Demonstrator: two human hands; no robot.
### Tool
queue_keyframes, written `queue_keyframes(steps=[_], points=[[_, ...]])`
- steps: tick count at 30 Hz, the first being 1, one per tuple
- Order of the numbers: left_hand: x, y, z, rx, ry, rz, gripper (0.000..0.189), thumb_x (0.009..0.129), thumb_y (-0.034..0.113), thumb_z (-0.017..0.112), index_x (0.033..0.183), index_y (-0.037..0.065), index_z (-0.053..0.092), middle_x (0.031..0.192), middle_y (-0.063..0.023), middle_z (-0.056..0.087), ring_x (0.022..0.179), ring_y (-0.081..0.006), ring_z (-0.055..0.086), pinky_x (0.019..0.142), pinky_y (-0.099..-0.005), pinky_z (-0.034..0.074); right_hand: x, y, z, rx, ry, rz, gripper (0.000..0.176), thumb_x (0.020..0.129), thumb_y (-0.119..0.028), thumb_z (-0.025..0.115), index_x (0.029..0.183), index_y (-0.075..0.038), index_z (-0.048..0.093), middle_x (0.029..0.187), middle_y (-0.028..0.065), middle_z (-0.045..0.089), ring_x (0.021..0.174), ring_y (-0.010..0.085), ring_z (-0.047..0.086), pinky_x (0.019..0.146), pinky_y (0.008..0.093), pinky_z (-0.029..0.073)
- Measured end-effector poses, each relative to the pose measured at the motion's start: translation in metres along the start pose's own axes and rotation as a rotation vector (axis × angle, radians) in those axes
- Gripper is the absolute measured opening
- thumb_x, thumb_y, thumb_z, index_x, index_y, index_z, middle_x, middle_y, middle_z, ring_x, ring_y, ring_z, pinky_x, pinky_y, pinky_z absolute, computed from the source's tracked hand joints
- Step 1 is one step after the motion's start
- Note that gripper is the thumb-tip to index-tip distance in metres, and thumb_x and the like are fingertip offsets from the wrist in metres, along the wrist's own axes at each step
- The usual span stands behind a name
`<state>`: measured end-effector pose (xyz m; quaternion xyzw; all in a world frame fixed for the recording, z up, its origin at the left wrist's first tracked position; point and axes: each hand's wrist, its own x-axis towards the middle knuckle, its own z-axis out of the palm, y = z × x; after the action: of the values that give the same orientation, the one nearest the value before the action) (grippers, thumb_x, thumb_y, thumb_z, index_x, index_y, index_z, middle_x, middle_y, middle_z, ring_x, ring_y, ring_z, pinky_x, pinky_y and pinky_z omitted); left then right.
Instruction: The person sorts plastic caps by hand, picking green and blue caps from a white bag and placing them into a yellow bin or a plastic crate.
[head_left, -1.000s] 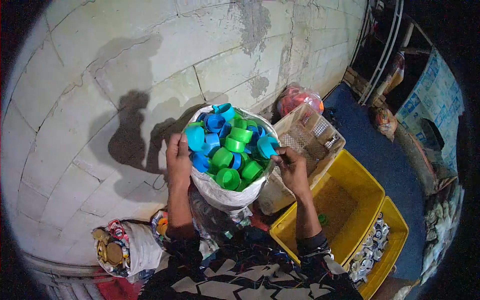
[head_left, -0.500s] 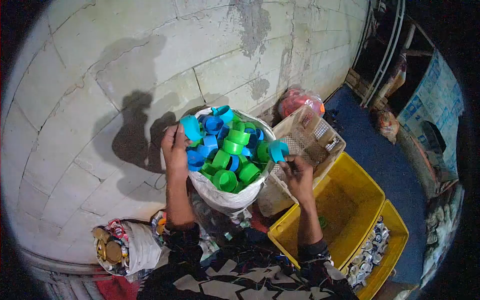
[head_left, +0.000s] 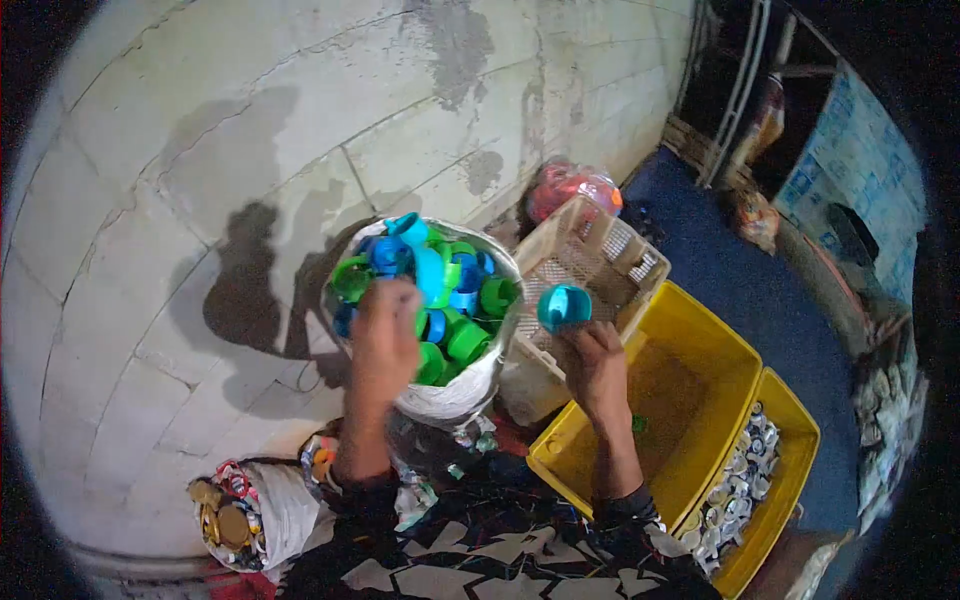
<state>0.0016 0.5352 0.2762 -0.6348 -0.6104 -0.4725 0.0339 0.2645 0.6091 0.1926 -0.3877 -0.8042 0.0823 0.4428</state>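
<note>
My right hand (head_left: 597,368) pinches a turquoise plastic cap (head_left: 563,308) by its lower edge, its hollow side showing, in front of the white crate. Blurred by motion, my left hand (head_left: 386,325) is over the white sack (head_left: 470,392), fingers curled, with a light-blue plastic cap (head_left: 430,274) at its fingertips. Green, blue and turquoise caps fill the sack to its mouth. Among them are a green cap (head_left: 467,342) near the front and a blue cap (head_left: 388,256) towards the back. My left hand and wrist hide part of the pile.
Right of the sack stands the white plastic crate (head_left: 640,290). Before it is a yellow tub (head_left: 735,335) with a small green piece inside. Another yellow tub (head_left: 798,440) holds metal pieces. A smaller sack (head_left: 290,505) of mixed lids sits lower left. A cracked wall (head_left: 300,130) rises behind.
My left hand has moved right and inward over the caps. My right hand stays beside the sack, and its turquoise cap has turned to show its hollow inside. The view has shifted slightly.
</note>
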Motion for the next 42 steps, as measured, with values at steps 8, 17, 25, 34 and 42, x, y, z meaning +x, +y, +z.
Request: queue_keyframes(steps=[8,17,25,34,42], points=[[-0.089,0.066,0.149,-0.082,-0.493,0.218,0.022,0.082,-0.001,0.050,0.104,-0.002,0.049,0.098,-0.0253,0.054,0.097,-0.0445,0.053,0.083,-0.0521,0.044,-0.073,0.025,-0.020,-0.171,-0.121,0.303,0.023,0.074,-0.005,0.060,0.095,-0.010,0.067,0.100,0.0139,0.063,0.088,0.0364,0.058,0.077,0.0460,0.049],[-0.113,0.014,0.249,0.022,-0.578,0.247,0.038,0.075,-0.006,0.054,0.112,-0.002,0.046,0.109,-0.0291,0.053,0.105,-0.0487,0.050,0.088,-0.0534,0.045,-0.140,0.104,0.017,-0.221,-0.120,0.450,0.017,0.080,-0.002,0.057,0.094,-0.007,0.066,0.088,0.0164,0.065,0.082,0.0402,0.060,0.072,0.0477,0.050],[-0.070,-0.021,0.321,0.258,-0.392,0.396,0.052,0.079,0.002,0.059,0.129,-0.008,0.046,0.138,-0.0240,0.044,0.131,-0.0427,0.039,0.110,-0.0481,0.033,-0.081,0.162,0.044,-0.002,-0.003,0.384,0.030,0.080,-0.006,0.057,0.110,-0.005,0.060,0.100,0.0217,0.064,0.091,0.0450,0.061,0.081,0.0517,0.050],[-0.150,-0.040,0.311,0.198,-0.725,0.109,0.074,0.074,0.009,0.070,0.139,-0.009,0.037,0.149,-0.0219,0.031,0.140,-0.0426,0.026,0.117,-0.0507,0.020,-0.130,0.151,0.053,-0.025,-0.172,0.607,0.029,0.083,-0.006,0.064,0.111,0.002,0.064,0.107,0.0259,0.066,0.099,0.0416,0.064,0.083,0.0449,0.054],[-0.192,-0.010,0.240,-0.030,-0.523,-0.033,0.048,0.081,0.012,0.066,0.122,-0.007,0.052,0.125,-0.0253,0.051,0.117,-0.0451,0.046,0.104,-0.0524,0.036,-0.172,0.138,0.061,-0.060,-0.135,0.590,0.026,0.083,-0.010,0.069,0.106,0.002,0.066,0.101,0.0228,0.068,0.093,0.0398,0.065,0.081,0.0444,0.053]])
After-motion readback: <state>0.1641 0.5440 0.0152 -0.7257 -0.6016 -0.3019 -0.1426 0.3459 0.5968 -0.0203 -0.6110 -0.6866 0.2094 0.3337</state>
